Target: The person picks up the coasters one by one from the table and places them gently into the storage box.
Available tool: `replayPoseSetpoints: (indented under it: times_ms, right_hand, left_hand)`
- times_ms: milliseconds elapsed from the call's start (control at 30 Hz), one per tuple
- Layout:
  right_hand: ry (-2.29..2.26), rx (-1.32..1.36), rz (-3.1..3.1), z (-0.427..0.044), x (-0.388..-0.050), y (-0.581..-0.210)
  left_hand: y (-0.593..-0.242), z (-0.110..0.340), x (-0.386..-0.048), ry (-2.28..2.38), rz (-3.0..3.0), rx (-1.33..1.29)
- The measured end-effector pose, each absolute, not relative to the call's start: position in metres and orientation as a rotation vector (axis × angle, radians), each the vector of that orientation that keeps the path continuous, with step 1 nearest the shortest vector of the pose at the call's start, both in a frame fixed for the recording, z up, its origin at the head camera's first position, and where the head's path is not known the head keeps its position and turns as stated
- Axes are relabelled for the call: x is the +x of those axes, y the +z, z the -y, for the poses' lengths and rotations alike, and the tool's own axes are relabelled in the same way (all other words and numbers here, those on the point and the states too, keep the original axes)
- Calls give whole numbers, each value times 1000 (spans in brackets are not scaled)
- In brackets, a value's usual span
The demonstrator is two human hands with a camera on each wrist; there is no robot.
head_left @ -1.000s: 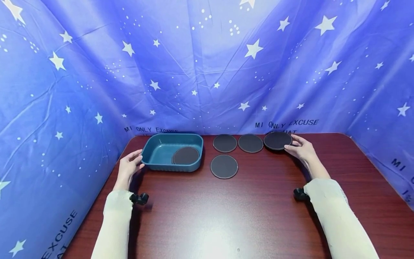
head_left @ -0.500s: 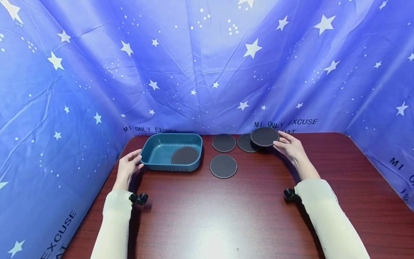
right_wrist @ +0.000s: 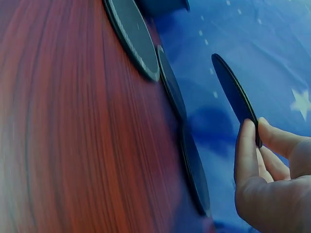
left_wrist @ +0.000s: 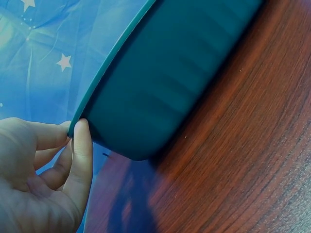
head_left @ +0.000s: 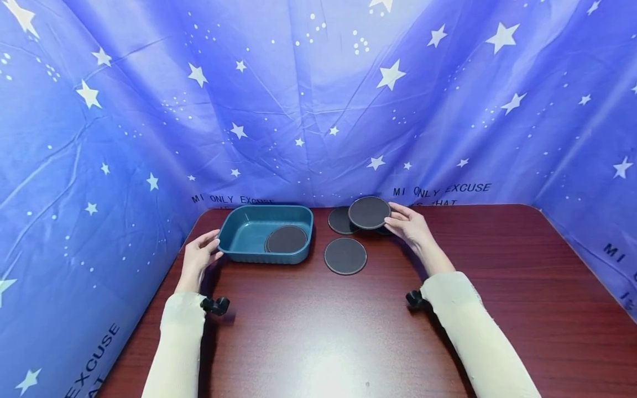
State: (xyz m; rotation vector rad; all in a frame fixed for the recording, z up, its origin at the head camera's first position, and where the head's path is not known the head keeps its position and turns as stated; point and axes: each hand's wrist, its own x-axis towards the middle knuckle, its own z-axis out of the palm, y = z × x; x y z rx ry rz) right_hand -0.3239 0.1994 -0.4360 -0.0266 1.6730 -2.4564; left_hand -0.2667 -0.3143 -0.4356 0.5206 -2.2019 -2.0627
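Note:
My left hand (head_left: 197, 258) pinches the rim of a teal rectangular basin (head_left: 259, 257) at its left corner, thumb outside the wall in the left wrist view. One round black coaster (head_left: 287, 240) lies inside the basin, toward its right end. My right hand (head_left: 414, 229) holds another black coaster (head_left: 370, 213) by its right edge, between thumb and fingers. The right wrist view shows this held coaster (right_wrist: 235, 90) raised off the table. Below it, one back-row coaster (head_left: 340, 220) is partly covered and a second (right_wrist: 195, 167) is mostly hidden in the head view.
A further black coaster (head_left: 345, 256) lies flat in front of the back row, right of the basin. The reddish-brown wooden table (head_left: 278, 315) ends at a blue star-patterned curtain (head_left: 318, 110) behind and at both sides.
My right hand has carried the coaster leftward from the right end of the back row, lifting it over the other coasters. My left hand stays at the basin rim.

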Motion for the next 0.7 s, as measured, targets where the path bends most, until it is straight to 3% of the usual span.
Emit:
replayPoseSetpoints:
  times_ms: [700]
  right_hand:
    - [-2318, -29, -1752, -59, -339, -429]
  left_hand:
    - [-436, 314, -269, -2027, 2229, 552]
